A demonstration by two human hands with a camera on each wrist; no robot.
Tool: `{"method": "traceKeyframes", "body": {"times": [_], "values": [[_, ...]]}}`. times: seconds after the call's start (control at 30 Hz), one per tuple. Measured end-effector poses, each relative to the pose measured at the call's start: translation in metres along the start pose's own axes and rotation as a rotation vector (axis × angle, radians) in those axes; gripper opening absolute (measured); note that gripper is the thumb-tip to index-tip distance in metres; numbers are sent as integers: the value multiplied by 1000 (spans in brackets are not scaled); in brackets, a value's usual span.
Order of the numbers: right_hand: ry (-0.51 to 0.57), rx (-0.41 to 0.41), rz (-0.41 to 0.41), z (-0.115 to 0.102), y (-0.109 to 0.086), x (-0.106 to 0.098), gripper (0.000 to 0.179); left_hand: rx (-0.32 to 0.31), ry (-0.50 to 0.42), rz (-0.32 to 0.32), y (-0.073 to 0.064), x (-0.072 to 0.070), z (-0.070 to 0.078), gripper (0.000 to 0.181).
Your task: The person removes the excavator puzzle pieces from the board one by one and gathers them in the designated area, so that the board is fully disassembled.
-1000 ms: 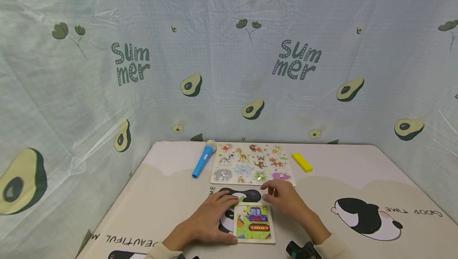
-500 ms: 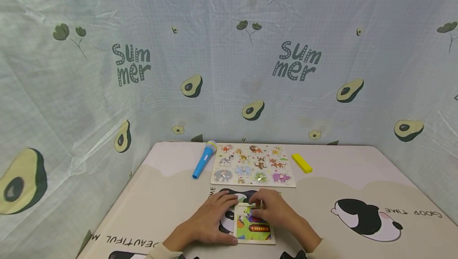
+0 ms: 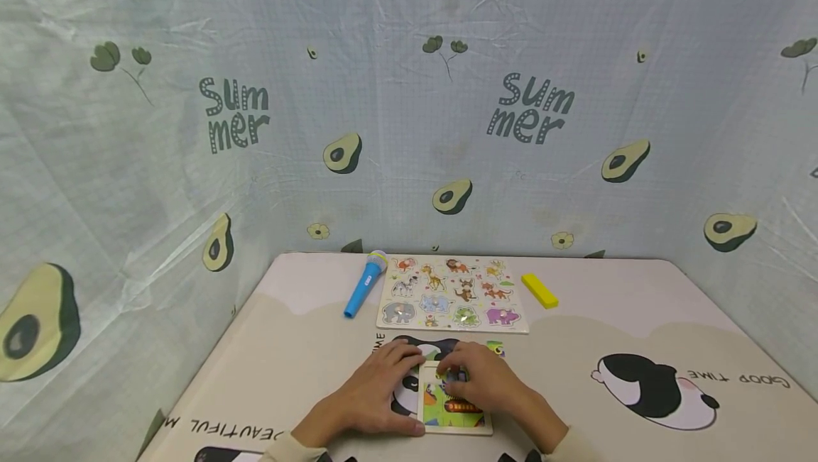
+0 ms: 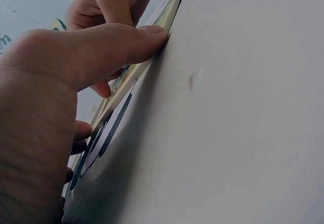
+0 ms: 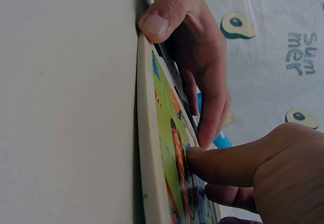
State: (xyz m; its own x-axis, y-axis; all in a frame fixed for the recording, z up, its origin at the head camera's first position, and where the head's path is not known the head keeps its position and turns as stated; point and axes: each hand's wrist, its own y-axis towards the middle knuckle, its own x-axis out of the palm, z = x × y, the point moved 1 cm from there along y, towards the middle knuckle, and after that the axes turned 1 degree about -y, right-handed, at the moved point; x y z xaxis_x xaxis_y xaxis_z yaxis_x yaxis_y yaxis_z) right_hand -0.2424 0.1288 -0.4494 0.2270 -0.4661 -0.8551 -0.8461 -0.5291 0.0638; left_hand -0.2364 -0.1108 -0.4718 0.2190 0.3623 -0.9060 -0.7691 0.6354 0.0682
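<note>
Flat wooden-framed puzzle with green vehicle picture [image 3: 447, 417] on pale printed worktop [image 3: 287, 355]; left hand [image 3: 377, 392] holds left edge, thumb at near corner, fingers at far; right hand [image 3: 487, 375] curled over picture, fingertips touching; cannot tell if grip pinches piece; pale animal board [image 3: 452, 294] beyond.

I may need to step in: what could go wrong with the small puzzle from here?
The left hand holds the small puzzle along one side; if it slackens, the puzzle might slide. The right hand touches its face, so a piece could perhaps be knocked askew. A small colourful item lies just beyond the right hand and might get nudged.
</note>
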Motion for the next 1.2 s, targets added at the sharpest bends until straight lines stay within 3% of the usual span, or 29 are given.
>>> {"method": "traceKeyframes", "body": {"times": [0.7,0.97,1.2], "values": [[-28,5,46,-2,-2,6,15,22,9,7,0,-1,0,97],[-14,16,57,-3,-2,6,28,10,-6,-4,0,-2,1,97],[-77,18,28,-3,-1,6,16,13,2,-1,0,-1,1,97]]}}
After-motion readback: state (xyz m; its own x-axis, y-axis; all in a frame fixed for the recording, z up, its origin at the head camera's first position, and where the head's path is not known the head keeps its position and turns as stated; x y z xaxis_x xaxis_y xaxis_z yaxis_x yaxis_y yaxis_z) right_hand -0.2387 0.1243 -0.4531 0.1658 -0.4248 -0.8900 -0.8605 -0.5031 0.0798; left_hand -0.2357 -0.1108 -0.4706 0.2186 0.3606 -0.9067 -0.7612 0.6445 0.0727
